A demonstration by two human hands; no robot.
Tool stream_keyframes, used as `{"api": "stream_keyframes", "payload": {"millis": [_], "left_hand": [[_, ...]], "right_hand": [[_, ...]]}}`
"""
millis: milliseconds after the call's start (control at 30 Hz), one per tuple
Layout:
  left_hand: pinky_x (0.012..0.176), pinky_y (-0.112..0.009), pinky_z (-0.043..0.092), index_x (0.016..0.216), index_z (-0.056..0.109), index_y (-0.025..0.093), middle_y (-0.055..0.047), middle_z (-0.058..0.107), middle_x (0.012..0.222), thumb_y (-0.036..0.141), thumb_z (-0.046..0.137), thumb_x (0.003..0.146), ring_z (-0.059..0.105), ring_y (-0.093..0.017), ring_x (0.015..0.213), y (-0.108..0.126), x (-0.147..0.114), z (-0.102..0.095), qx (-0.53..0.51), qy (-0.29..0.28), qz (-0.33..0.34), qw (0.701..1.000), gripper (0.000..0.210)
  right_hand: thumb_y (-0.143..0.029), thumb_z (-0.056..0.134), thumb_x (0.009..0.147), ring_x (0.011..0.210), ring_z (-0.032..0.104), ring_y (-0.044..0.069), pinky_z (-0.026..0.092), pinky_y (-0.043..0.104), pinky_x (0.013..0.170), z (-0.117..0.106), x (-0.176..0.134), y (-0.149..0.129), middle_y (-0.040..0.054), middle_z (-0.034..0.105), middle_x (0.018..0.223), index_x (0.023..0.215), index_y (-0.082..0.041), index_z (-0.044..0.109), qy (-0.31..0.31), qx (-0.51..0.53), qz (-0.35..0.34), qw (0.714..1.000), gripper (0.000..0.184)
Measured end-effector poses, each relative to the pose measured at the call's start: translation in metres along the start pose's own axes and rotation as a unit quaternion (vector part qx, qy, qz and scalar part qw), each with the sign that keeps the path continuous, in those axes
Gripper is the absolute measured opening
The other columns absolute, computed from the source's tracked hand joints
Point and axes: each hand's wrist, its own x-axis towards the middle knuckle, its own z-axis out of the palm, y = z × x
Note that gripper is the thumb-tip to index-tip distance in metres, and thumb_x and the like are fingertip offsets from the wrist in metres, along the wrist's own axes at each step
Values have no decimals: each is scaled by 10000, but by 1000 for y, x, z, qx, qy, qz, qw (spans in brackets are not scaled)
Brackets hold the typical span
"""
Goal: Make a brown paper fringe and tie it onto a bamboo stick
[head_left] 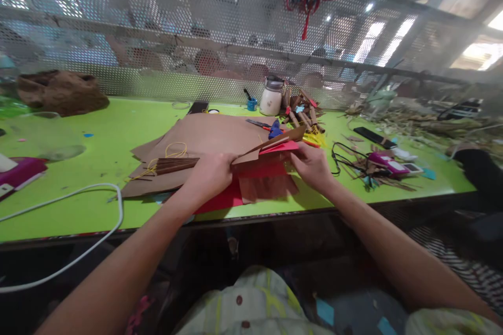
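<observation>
My left hand is closed on the left end of a bundle of brown and red paper sheets. At the other end, my right hand pinches the sheets' edges between thumb and fingers. The bundle is tilted just above the table's front edge, with red and brown layers hanging beneath. Left of my left hand lies a pleated strip of brown paper with yellow string around it. Behind both hands spread large brown paper sheets, with scissors and a dark blue object on them.
On the green table stand a white jar and a small blue pot. Rolled brown paper pieces lie right of the jar. A white cable crosses the left side. A black phone-like object lies right.
</observation>
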Motion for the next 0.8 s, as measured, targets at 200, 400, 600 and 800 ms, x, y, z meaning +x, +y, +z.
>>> {"api": "stream_keyframes", "payload": {"millis": [200,400,600,800], "left_hand": [[608,-294,408,923,691,159,-121,713,829,281,395,853,621,-219,698,-5,3,6,-39,12,-5,999,328],[624,-294,411,937,691,170,-113,715,847,296,397,853,620,-216,704,-9,3,8,-45,9,-6,999,330],[620,-296,412,957,691,183,-102,715,836,317,392,865,624,-223,706,-9,1,8,-58,5,2,998,341],[599,-296,408,873,703,171,-108,704,774,253,424,838,614,-222,666,-5,-3,10,-23,-11,21,999,293]], "right_hand": [[-216,581,821,877,591,227,467,313,731,-11,-30,-29,109,665,853,854,-147,649,-260,-146,-160,941,103],[-37,554,770,733,576,230,436,331,669,-7,-29,-49,130,654,754,810,-115,641,-325,-260,-219,883,123],[-33,483,809,754,559,220,436,321,663,-10,-36,-40,115,640,761,830,-122,619,-277,-219,-206,913,164],[-61,417,864,746,582,180,477,296,648,-47,-58,-28,82,637,829,956,-171,588,-214,-79,-158,961,223]]}}
